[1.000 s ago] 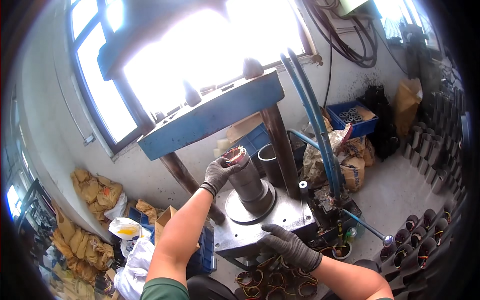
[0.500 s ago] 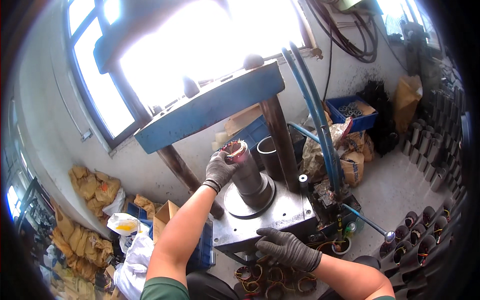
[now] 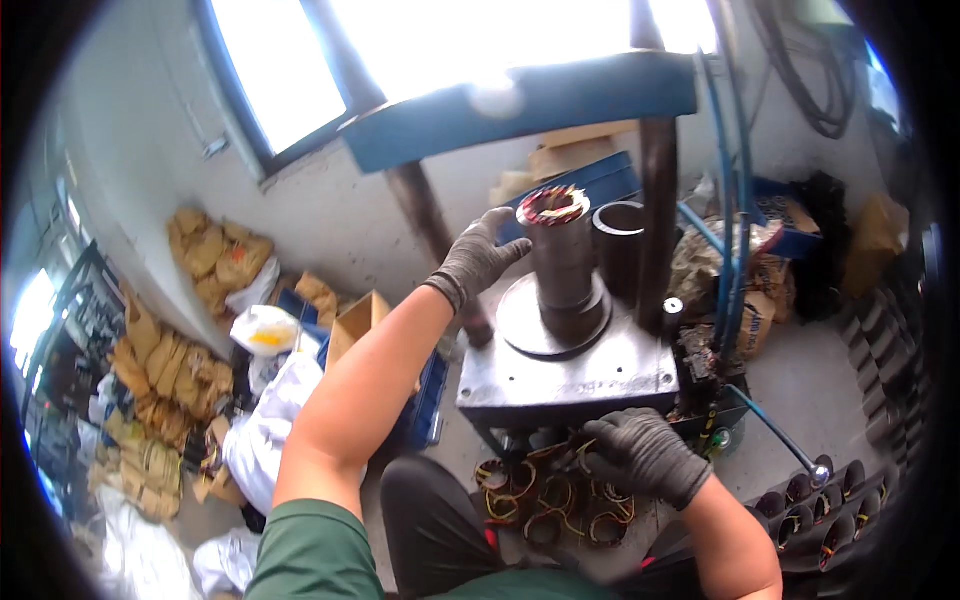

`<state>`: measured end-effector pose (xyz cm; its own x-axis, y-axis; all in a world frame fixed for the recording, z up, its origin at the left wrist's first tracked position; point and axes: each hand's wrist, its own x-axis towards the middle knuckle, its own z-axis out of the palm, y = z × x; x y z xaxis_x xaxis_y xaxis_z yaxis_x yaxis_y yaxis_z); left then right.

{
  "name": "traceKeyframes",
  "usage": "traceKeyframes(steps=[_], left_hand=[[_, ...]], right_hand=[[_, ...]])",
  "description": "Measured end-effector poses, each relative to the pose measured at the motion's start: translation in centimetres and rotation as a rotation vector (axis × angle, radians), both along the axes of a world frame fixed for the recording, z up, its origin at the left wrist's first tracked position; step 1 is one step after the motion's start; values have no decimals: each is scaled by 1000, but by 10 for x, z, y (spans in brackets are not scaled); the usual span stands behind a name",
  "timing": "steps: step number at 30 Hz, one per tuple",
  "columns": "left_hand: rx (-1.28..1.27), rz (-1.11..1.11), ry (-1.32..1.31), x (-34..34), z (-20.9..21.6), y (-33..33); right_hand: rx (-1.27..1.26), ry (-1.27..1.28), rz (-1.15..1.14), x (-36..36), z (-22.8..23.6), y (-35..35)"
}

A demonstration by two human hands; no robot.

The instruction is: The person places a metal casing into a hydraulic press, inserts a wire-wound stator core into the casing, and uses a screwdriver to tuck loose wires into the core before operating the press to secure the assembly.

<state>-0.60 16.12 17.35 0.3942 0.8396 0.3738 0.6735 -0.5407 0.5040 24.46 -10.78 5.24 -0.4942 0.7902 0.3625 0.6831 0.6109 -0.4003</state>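
Note:
A dark metal motor housing [image 3: 562, 265] stands upright on a round plate [image 3: 520, 318] on the press table [image 3: 560, 385]. Red, white and yellow winding wires [image 3: 555, 205] ring its top. My left hand [image 3: 478, 258], in a grey glove, is open just left of the housing, its fingers apart and nothing in its grasp. Also gloved, my right hand [image 3: 650, 455] hovers at the table's front edge, above the wire coils [image 3: 545, 500] on the floor. Its fingers are loosely bent and apart, and I see nothing held in them.
The blue press crossbeam [image 3: 520, 110] spans above the housing between two dark posts [image 3: 657, 220]. An open dark cylinder [image 3: 620, 240] stands behind it. A blue lever [image 3: 775, 435] sticks out at right, near rows of metal housings [image 3: 800, 520]. Bags and a carton [image 3: 358, 325] lie at left.
My left hand has let go of the top of the housing and drawn off to its left. The right hand has shifted lower against the table's front edge. The view has turned.

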Motion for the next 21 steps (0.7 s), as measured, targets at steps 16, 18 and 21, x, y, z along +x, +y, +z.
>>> traceKeyframes(steps=[16, 18, 21], left_hand=[[-601, 765, -144, -388, -300, -377], [-642, 914, -187, -407, -358, -445], [-744, 1026, -260, -401, -417, -501]], right_hand=[[-475, -40, -114, 10, -13, -43], [-523, -75, -118, 22, -24, -47], [-585, -73, -145, 58, -41, -69]])
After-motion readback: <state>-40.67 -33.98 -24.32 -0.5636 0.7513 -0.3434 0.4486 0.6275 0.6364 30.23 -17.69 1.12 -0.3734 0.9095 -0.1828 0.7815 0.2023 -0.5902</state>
